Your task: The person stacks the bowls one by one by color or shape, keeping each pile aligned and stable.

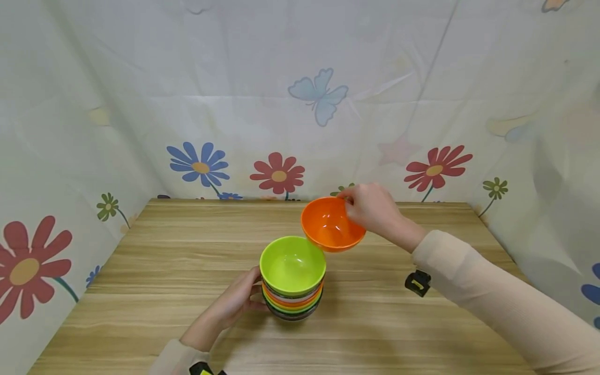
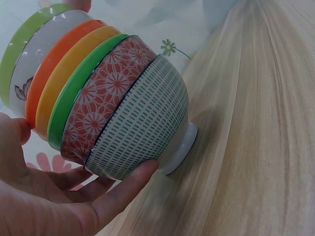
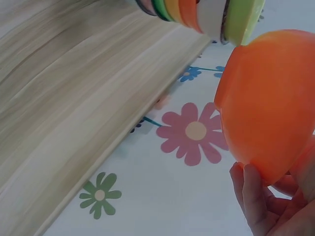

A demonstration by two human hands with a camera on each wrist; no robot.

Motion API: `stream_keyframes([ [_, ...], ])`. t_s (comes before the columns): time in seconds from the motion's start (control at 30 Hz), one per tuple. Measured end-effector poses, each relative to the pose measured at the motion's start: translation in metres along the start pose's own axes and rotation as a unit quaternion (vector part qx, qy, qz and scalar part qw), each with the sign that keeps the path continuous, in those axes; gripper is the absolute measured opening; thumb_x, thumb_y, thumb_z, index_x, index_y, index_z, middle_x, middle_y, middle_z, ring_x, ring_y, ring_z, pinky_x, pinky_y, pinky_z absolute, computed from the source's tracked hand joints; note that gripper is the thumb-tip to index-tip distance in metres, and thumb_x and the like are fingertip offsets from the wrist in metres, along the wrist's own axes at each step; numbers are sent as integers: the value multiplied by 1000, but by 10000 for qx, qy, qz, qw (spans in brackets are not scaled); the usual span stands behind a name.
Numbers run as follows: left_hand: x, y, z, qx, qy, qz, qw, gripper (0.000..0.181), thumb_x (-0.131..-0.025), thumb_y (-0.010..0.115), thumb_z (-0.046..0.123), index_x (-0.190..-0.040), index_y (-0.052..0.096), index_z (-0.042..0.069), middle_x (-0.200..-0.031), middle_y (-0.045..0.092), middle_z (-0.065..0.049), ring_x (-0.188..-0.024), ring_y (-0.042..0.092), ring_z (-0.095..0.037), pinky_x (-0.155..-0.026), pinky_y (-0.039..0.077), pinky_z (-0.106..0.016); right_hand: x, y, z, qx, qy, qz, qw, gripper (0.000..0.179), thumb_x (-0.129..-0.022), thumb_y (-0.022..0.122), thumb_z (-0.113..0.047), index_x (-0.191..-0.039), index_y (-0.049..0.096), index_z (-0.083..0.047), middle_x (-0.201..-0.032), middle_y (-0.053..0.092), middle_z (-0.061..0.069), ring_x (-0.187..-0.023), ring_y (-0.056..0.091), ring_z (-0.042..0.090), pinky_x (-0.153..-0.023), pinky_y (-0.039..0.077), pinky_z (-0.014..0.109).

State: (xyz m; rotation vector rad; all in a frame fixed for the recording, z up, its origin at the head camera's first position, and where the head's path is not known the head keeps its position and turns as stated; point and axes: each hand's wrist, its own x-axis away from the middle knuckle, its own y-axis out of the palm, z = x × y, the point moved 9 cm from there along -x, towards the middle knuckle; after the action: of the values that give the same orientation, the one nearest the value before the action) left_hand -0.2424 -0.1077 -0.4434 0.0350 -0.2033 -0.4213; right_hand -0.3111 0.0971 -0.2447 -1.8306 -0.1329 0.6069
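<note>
A stack of nested bowls stands on the wooden table, topped by a lime-green bowl [image 1: 292,265]. Lower in the stack, the left wrist view shows white, orange, yellow and green bowls, a red floral bowl [image 2: 106,88], and a teal-dashed bowl [image 2: 147,118] at the bottom on its foot. My left hand [image 1: 234,298] holds the stack from its left side, fingers against the bowls' outer walls. Above and right of the stack, my right hand [image 1: 375,211] pinches the rim of an orange bowl [image 1: 323,224]. That bowl is tilted, its near left edge close to the lime-green rim; contact cannot be told.
The wooden table [image 1: 187,229] reaches back to a white cloth backdrop [image 1: 234,120] printed with flowers and a butterfly. Similar cloth hangs at both sides. A black strap piece [image 1: 417,283] shows by the right sleeve.
</note>
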Motion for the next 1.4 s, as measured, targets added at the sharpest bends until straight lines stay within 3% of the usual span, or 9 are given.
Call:
stream_keyframes([
  [0.37,0,-1,-1,39,-6,-2,10000,61,-96,33,49,-133,42,1,-133,43,-18,-106,53,-24,-76,54,-42,0,0,-27,-71,-169,-51,9998,22,-79,57,-3,-93,74,-8,-80,69,6,-58,52,17,-50,46,22],
  [0.73,-1,-1,-2,46,46,-85,9999,59,-97,33,49,-131,45,2,-130,44,-17,-105,53,-24,-77,54,-43,0,12,-51,-456,-280,-327,9980,24,-80,57,-4,-97,73,-9,-75,65,4,-52,47,15,-45,40,20],
  [0.87,-2,-1,-3,26,32,-108,9999,60,-96,32,50,-130,45,2,-130,44,-17,-106,53,-25,-77,54,-43,0,18,-58,-508,-323,-400,9974,23,-80,58,-4,-96,73,-9,-77,66,4,-55,49,15,-48,42,20],
  [1.17,-3,-1,-2,18,27,-121,9999,63,-95,33,53,-130,46,3,-130,45,-16,-105,54,-24,-78,54,-44,3,31,-69,-617,-518,-413,9959,25,-79,56,-2,-94,74,-11,-71,64,1,-52,46,13,-45,38,18],
  [1.4,-3,0,-2,45,-3,-77,10000,61,-95,35,52,-130,46,2,-128,46,-16,-103,55,-23,-76,54,-43,5,35,-76,-635,-778,-189,9948,24,-77,56,0,-88,75,-11,-69,65,-1,-51,44,10,-44,33,18],
])
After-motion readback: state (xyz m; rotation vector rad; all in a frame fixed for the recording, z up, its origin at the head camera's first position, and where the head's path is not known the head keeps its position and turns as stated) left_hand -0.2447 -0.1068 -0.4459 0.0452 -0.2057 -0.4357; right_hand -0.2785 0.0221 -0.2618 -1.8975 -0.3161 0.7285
